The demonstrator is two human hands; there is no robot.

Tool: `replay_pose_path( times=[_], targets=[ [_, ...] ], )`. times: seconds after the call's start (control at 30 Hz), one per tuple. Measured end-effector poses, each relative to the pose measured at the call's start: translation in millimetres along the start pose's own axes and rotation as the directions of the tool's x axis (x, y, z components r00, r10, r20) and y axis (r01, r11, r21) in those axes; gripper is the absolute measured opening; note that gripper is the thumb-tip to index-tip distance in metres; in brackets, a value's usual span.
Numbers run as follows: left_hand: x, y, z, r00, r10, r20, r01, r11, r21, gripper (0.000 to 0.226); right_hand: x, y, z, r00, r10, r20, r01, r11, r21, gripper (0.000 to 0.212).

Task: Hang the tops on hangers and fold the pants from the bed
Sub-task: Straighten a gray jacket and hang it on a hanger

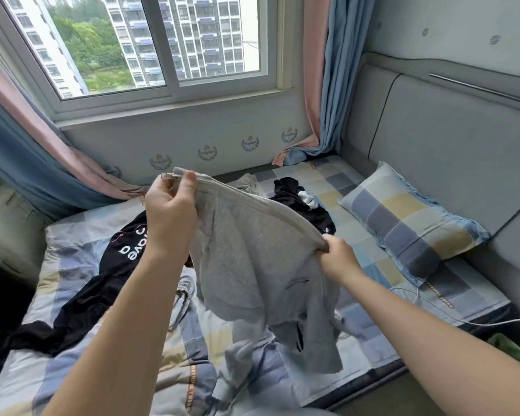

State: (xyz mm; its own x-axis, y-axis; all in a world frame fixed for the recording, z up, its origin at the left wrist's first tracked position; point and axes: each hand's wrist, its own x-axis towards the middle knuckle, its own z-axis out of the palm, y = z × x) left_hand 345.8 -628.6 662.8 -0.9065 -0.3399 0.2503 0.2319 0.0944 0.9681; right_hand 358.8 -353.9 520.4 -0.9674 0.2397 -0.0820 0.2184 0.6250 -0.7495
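Left hand (pixel 168 211): thumb and curled fingers pinch the upper end of the ribbed band (pixel 246 199) on a grey garment (pixel 252 259). There's a small metal bit (pixel 169 177) at the fingertips, can't tell what it is.
Right hand (pixel 338 256): fingers clenched on the lower end of the same band.

Band is pulled taut between the hands. Its long axis runs diagonally, high-left to low-right. The rest of the garment hangs from the band toward the bed (pixel 72 370), held up in the middle of the view. Lower end is bunched and folded over itself; can't tell if it touches the sheet.

Garment is heather-grey knit, soft and matte, with a thick ribbed edge and a short slit-like seam mid-panel. Top or pants: can't tell.

On the bed:
- Black garment with white lettering (pixel 114 259) spread long under the left forearm, smooth fabric.
- Second black garment (pixel 300 202) crumpled beyond the band, with a white patch.
- Light grey piece with a cord (pixel 182 298) lies beside the hanging cloth.

Bed sheet is a blue/grey/yellow check, wrinkled. Pillow (pixel 409 223) in matching check sits to the right, against the padded grey headboard (pixel 448 139). Thin white cable (pixel 433 310) trails across the sheet near the pillow. Window (pixel 162 55) is behind, with pink-and-blue curtains (pixel 321 85) at its sides.
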Motion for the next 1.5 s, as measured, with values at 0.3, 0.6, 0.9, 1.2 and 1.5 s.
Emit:
replay_pose_path(
  times=[0.3,0.6,0.9,1.2,1.5],
  targets=[
    [-4.9,-48.6,-7.9,0.840,-0.469,0.271,-0.053,0.426,0.903,0.101,-2.1,-60.8,-52.1,0.915,-0.403,0.018,0.390,0.895,0.218,0.015],
    [-40.0,-46.6,34.8,0.635,-0.094,0.766,-0.376,0.829,0.414,0.047,-27.1,-115.1,-69.9,0.724,-0.578,0.377,0.541,0.814,0.210,0.012],
    [-54.2,-46.2,36.9,0.826,0.039,0.562,-0.211,0.946,0.245,0.014,-22.4,-63.8,-44.3,0.861,-0.415,0.295,0.342,0.900,0.269,0.026],
    [-49.2,-32.8,21.5,0.885,0.095,0.457,-0.185,0.970,0.156,0.030,-28.3,9.0,8.4,0.908,-0.122,0.401,0.054,0.983,0.177,0.017],
    [-32.5,-46.9,-10.8,0.939,0.056,0.338,-0.113,0.982,0.152,0.015,15.1,38.2,-3.7,0.993,0.053,0.110,-0.041,0.994,-0.104,0.021]
  ],
)
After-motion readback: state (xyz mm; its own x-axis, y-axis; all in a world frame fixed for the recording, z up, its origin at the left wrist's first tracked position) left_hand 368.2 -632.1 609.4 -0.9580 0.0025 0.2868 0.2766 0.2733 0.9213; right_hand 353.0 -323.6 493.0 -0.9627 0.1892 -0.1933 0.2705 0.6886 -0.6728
